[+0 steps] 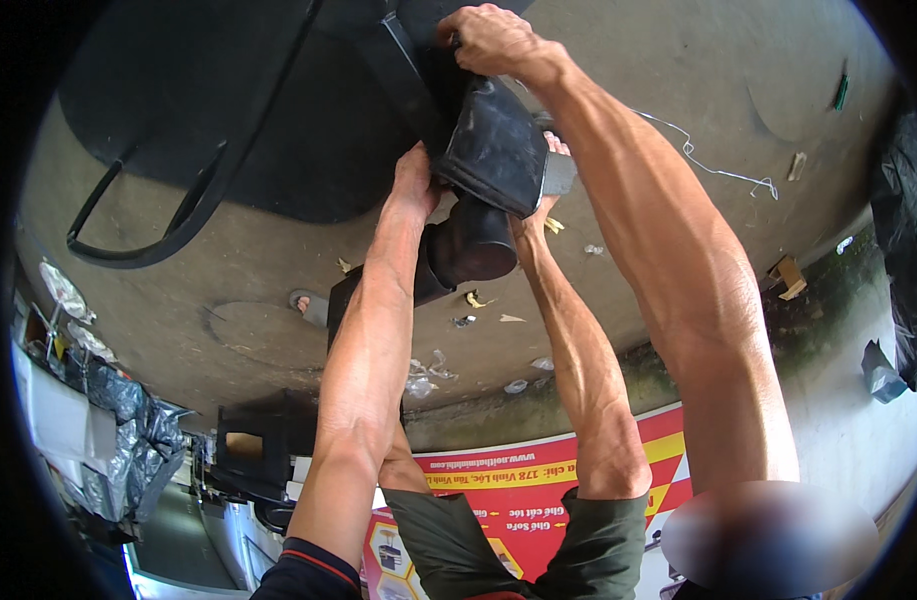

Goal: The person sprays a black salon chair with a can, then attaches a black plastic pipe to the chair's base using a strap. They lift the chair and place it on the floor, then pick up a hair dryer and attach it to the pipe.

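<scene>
Apparent steadying step: the right hand (pixel 502 42) grasps the black padded block (pixel 495 140), well inside the floor (pixel 678 60) edge; the left hand (pixel 415 180)'s hold is hidden, and the next move likely needs even support.

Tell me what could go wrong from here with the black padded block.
The black, smooth padded block tilts and appears close to the bare toes in a grey sandal; a slip might hurt them. The bare left hand is at the block's lower left corner, its fingers mostly hidden, so a pinch is possible.
</scene>
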A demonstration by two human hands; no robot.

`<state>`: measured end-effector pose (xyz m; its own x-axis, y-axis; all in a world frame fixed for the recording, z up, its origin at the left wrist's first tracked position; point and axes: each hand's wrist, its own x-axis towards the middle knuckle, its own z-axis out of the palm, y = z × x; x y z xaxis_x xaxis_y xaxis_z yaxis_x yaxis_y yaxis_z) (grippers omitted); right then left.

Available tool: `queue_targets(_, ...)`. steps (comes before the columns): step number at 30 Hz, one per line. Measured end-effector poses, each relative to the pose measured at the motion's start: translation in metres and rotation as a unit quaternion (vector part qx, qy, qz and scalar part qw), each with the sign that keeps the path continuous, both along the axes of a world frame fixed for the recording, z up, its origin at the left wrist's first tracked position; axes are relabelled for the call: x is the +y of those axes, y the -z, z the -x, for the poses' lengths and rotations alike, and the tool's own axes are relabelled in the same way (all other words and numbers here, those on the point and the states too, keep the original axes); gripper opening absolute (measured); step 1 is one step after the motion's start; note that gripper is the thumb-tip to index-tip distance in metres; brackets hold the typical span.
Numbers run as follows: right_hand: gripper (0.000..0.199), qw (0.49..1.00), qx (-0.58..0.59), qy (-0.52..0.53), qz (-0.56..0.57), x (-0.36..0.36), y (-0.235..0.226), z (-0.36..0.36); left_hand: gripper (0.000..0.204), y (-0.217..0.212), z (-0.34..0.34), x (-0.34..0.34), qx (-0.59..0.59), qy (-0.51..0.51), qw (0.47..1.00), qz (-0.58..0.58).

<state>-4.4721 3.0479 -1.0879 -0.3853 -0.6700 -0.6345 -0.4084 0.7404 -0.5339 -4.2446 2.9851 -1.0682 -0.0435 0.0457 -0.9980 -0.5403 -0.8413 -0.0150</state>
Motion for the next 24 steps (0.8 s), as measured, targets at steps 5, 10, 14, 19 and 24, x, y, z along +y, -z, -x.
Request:
queue_targets(5, 0.062, 0.992, -0.122, -0.028, 0.022, 0.017, 0.010, -0.005, 0.031, 0.015, -0.001, -0.001, -0.024, 0.008, 1.000, -0.016)
queue_targets(10, 0.054, 0.990, -0.131, 0.039, -0.032, 0.013, -0.001, -0.026, 0.028, 0.023, -0.011, 0.002, -0.042, 0.001, 0.999, -0.005)
queue_targets(14, 0.067, 0.957, -0.177, 0.228, 0.030, 0.019, -0.022, -0.031, 0.023, 0.014, -0.020, -0.006, -0.032, 0.101, 0.991, 0.077)
queue_targets(19, 0.102, 0.916, -0.225, 0.312, 0.109, 0.051, -0.069, -0.055, 0.017, 0.008, -0.011, -0.022, 0.060, 0.253, 0.948, 0.182)
queue_targets(24, 0.132, 0.947, -0.125, 0.270, 0.118, 0.069, -0.087, -0.089, 0.026, 0.007, -0.004, -0.025, 0.075, 0.211, 0.953, 0.203)
